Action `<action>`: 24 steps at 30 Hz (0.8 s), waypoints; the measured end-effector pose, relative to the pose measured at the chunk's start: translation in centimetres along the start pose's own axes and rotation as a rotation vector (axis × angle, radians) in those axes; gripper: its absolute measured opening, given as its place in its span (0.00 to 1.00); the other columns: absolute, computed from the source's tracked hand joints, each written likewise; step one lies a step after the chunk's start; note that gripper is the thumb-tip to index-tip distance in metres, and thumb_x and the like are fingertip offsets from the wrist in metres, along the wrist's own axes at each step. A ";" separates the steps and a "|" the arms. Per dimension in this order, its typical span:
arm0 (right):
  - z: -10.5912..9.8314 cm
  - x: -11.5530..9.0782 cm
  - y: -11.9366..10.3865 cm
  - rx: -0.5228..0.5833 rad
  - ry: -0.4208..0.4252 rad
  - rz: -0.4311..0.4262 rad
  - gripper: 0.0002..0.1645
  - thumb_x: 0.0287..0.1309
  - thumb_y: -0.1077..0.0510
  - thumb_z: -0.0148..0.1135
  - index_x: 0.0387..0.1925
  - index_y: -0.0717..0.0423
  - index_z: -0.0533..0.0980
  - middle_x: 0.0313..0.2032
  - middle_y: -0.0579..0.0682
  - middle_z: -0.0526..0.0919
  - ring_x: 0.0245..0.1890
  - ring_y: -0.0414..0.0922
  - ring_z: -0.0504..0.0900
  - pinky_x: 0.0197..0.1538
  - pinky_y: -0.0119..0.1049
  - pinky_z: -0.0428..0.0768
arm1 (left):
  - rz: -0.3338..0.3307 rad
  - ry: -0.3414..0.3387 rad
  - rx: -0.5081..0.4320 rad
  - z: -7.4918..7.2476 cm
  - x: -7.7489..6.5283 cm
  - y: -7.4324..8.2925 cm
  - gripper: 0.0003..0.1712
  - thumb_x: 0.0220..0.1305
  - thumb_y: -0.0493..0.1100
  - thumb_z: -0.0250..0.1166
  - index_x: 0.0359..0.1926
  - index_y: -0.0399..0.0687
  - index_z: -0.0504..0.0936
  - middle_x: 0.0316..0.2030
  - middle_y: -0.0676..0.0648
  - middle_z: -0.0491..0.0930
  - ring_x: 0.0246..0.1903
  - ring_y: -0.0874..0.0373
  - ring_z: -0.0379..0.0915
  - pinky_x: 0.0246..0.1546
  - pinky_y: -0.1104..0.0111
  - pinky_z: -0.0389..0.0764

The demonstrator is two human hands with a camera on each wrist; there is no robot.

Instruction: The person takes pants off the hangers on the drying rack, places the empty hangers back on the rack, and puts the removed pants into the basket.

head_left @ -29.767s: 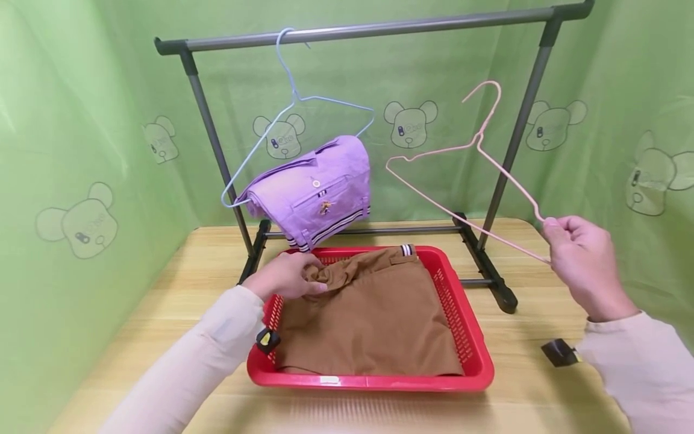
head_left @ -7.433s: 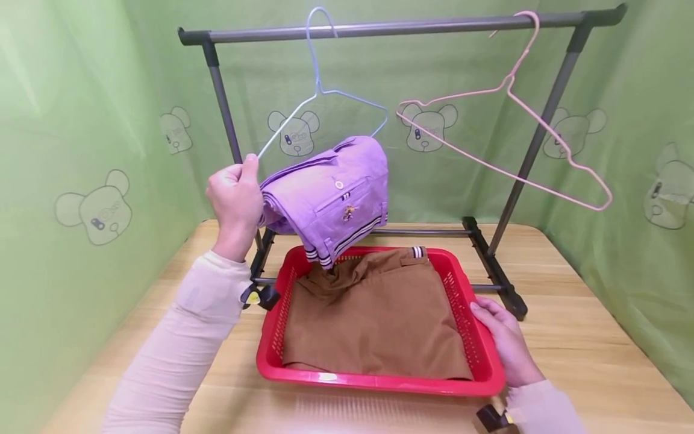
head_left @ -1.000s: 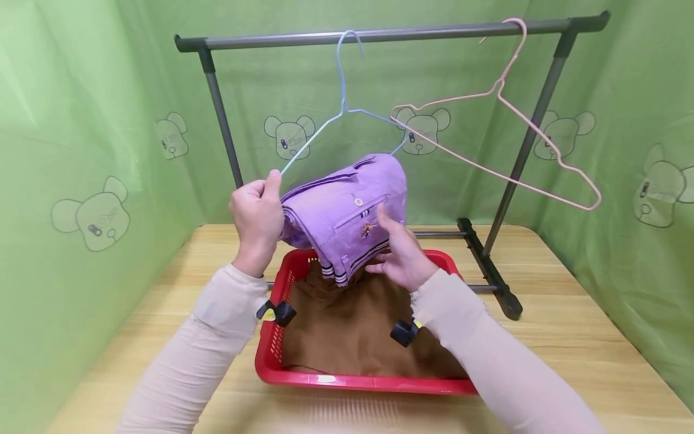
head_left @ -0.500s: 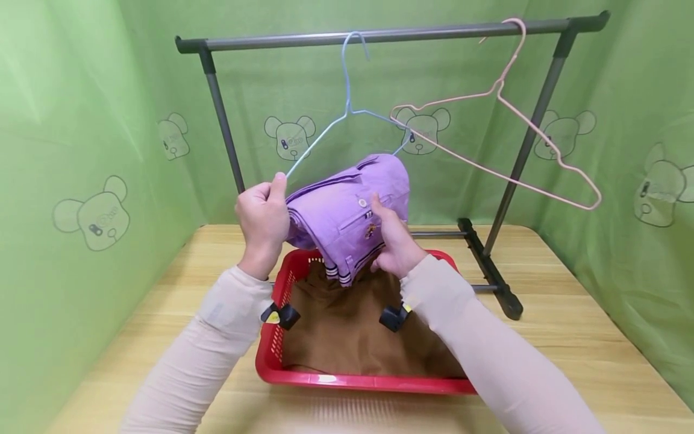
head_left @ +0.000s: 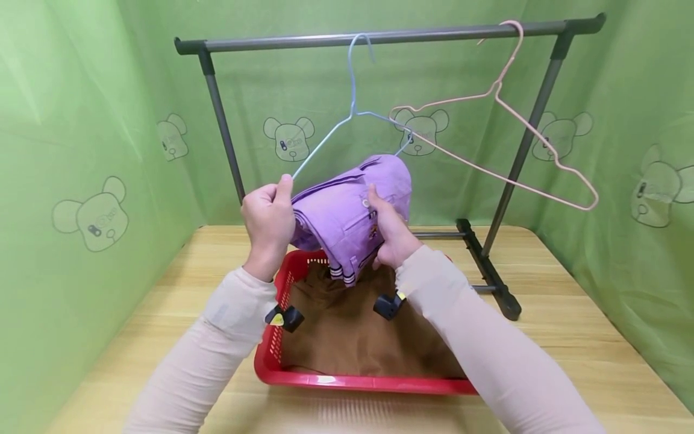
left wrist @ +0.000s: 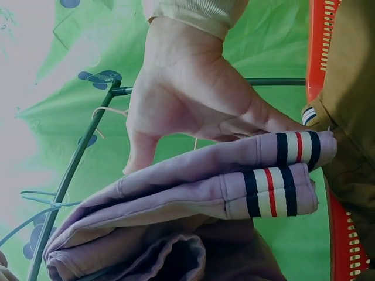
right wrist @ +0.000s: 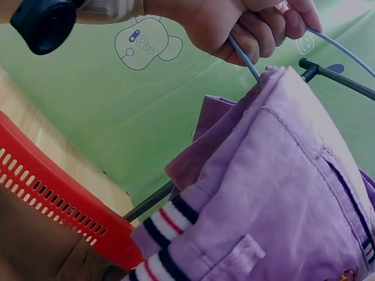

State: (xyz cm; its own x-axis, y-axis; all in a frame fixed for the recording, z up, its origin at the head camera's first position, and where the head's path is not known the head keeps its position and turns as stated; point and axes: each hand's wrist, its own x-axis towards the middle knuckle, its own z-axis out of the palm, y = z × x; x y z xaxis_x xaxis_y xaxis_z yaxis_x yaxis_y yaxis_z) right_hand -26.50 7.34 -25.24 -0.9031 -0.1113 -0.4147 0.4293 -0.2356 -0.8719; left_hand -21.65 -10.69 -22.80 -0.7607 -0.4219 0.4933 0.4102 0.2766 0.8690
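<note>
In the head view my left hand [head_left: 269, 220] grips the lower left corner of a blue wire hanger [head_left: 352, 108], whose hook is over the rack's bar. Over its lower wire hang folded purple trousers [head_left: 331, 208] with a striped waistband edge turned down. My right hand [head_left: 394, 232] holds their front, thumb on the cloth by the button and fingers at the lower edge. The left wrist view shows the right hand [left wrist: 187, 93] against the trousers, its fingertips partly hidden by cloth. In the right wrist view the left hand [right wrist: 234, 26] is curled round the hanger's wire.
A pink hanger [head_left: 496, 84] hangs bare at the right of the rack's metal bar [head_left: 434, 37]. Below the hands a red basket [head_left: 358, 384] with brown trousers [head_left: 368, 337] stands on the wooden table [head_left: 564, 337]. Green curtains [head_left: 81, 138] enclose the sides and back.
The pink hanger, earlier in my right hand, is now on the bar. My left hand went from basket to blue hanger, which has slid right. The right hand has come onto the purple trousers.
</note>
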 end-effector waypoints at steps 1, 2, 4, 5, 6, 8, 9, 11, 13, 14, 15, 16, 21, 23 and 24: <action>0.1 0.0 -0.1 -0.004 0.007 0.001 0.60 0.56 0.24 0.50 0.75 0.37 0.27 0.75 0.53 0.29 0.72 0.62 0.31 0.59 0.75 0.29 | -0.001 -0.002 -0.001 0.0 0.0 0.0 0.30 0.69 0.49 0.58 0.08 0.52 0.66 0.08 0.54 0.59 0.12 0.62 0.53 0.13 0.70 0.52; 0.1 0.0 -0.2 -0.007 0.011 0.000 0.61 0.56 0.23 0.50 0.75 0.37 0.27 0.75 0.54 0.29 0.72 0.63 0.31 0.59 0.75 0.28 | -0.001 -0.005 -0.003 0.0 -0.1 0.0 0.30 0.69 0.49 0.58 0.08 0.52 0.66 0.08 0.54 0.59 0.12 0.62 0.53 0.13 0.70 0.52; 0.3 0.0 -0.4 -0.014 0.027 0.001 0.65 0.53 0.21 0.51 0.75 0.39 0.26 0.76 0.54 0.31 0.72 0.64 0.31 0.58 0.76 0.29 | -0.002 -0.009 -0.004 0.0 -0.1 0.0 0.30 0.69 0.49 0.58 0.08 0.52 0.66 0.08 0.54 0.59 0.12 0.62 0.53 0.12 0.71 0.52; 0.4 -0.1 -0.5 -0.016 0.033 0.003 0.66 0.51 0.20 0.51 0.75 0.39 0.26 0.76 0.54 0.31 0.72 0.64 0.32 0.58 0.76 0.28 | -0.002 -0.010 -0.001 0.0 -0.1 0.0 0.30 0.69 0.49 0.58 0.08 0.52 0.66 0.08 0.54 0.59 0.12 0.62 0.54 0.12 0.71 0.52; 0.4 -0.1 -0.6 -0.015 0.034 0.010 0.67 0.50 0.20 0.51 0.75 0.40 0.26 0.76 0.54 0.32 0.72 0.65 0.31 0.58 0.76 0.28 | 0.000 -0.010 0.003 0.0 -0.1 0.0 0.30 0.69 0.49 0.58 0.08 0.52 0.66 0.08 0.54 0.59 0.13 0.62 0.54 0.12 0.70 0.52; 0.6 0.0 -0.8 -0.008 0.033 0.030 0.70 0.49 0.18 0.51 0.75 0.44 0.26 0.76 0.55 0.32 0.72 0.65 0.31 0.58 0.75 0.27 | 0.006 -0.011 0.016 0.1 -0.2 -0.1 0.30 0.69 0.49 0.58 0.08 0.52 0.65 0.08 0.54 0.59 0.13 0.61 0.54 0.13 0.70 0.52; 0.6 0.0 -0.9 -0.003 0.033 0.042 0.71 0.48 0.18 0.51 0.75 0.45 0.25 0.76 0.55 0.33 0.72 0.65 0.30 0.59 0.74 0.26 | 0.009 -0.011 0.025 0.1 -0.2 -0.1 0.30 0.69 0.49 0.58 0.08 0.52 0.65 0.08 0.54 0.59 0.13 0.61 0.54 0.13 0.70 0.52; 0.7 0.3 -1.1 0.017 0.032 0.061 0.72 0.47 0.17 0.52 0.74 0.46 0.25 0.76 0.55 0.34 0.72 0.64 0.31 0.60 0.73 0.26 | 0.019 -0.010 0.039 0.1 -0.3 -0.1 0.30 0.68 0.50 0.58 0.07 0.52 0.65 0.08 0.53 0.59 0.14 0.61 0.55 0.14 0.69 0.53; 0.7 0.6 -1.3 0.046 0.027 0.077 0.73 0.46 0.17 0.52 0.75 0.47 0.26 0.76 0.55 0.35 0.72 0.63 0.32 0.61 0.71 0.26 | 0.031 -0.010 0.039 0.2 -0.3 -0.1 0.30 0.68 0.50 0.58 0.07 0.52 0.66 0.08 0.53 0.60 0.13 0.61 0.55 0.14 0.69 0.53; 0.7 0.8 -1.4 0.059 0.031 0.085 0.73 0.45 0.17 0.53 0.75 0.47 0.26 0.76 0.55 0.36 0.73 0.63 0.32 0.61 0.71 0.26 | 0.035 -0.010 0.036 0.2 -0.4 -0.1 0.30 0.68 0.49 0.58 0.07 0.52 0.66 0.08 0.53 0.60 0.13 0.61 0.55 0.14 0.69 0.54; 0.7 0.9 -1.4 0.071 0.037 0.095 0.74 0.45 0.17 0.54 0.75 0.47 0.27 0.76 0.55 0.36 0.73 0.62 0.33 0.62 0.71 0.27 | 0.038 -0.012 0.034 0.3 -0.4 -0.1 0.30 0.68 0.49 0.58 0.07 0.52 0.65 0.08 0.53 0.60 0.13 0.61 0.55 0.14 0.69 0.54; 0.7 1.0 -1.5 0.082 0.043 0.103 0.74 0.44 0.17 0.55 0.75 0.47 0.27 0.76 0.54 0.35 0.73 0.62 0.33 0.62 0.71 0.27 | 0.040 -0.014 0.030 0.3 -0.4 -0.1 0.30 0.68 0.49 0.59 0.07 0.52 0.65 0.08 0.53 0.60 0.13 0.61 0.55 0.14 0.69 0.54; 0.8 1.4 -1.8 0.102 0.082 0.145 0.78 0.40 0.16 0.57 0.74 0.45 0.24 0.76 0.53 0.30 0.71 0.64 0.26 0.61 0.72 0.27 | 0.049 -0.024 0.019 0.5 -0.6 -0.1 0.30 0.68 0.48 0.59 0.07 0.53 0.65 0.08 0.54 0.61 0.13 0.61 0.55 0.14 0.69 0.54; 0.9 1.5 -2.0 0.100 0.092 0.143 0.78 0.39 0.16 0.58 0.74 0.44 0.24 0.75 0.53 0.29 0.71 0.65 0.24 0.60 0.73 0.27 | 0.057 -0.027 0.014 0.6 -0.6 -0.1 0.30 0.68 0.48 0.59 0.07 0.53 0.65 0.08 0.53 0.62 0.13 0.62 0.55 0.14 0.70 0.53; 0.9 1.5 -2.1 0.100 0.094 0.142 0.78 0.39 0.17 0.58 0.74 0.44 0.24 0.75 0.53 0.28 0.70 0.66 0.24 0.60 0.73 0.27 | 0.061 -0.028 0.010 0.7 -0.6 -0.1 0.30 0.68 0.48 0.59 0.07 0.53 0.65 0.08 0.53 0.61 0.13 0.62 0.54 0.13 0.70 0.53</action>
State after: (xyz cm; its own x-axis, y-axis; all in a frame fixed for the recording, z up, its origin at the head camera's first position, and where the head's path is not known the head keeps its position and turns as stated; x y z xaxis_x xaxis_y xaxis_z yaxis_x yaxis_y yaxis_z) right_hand -28.72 6.76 -23.83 -0.8273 -0.0603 -0.5585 0.5461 -0.3192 -0.7745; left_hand -21.56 -9.88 -23.21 -0.7484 -0.3798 0.5437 0.4512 0.3093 0.8371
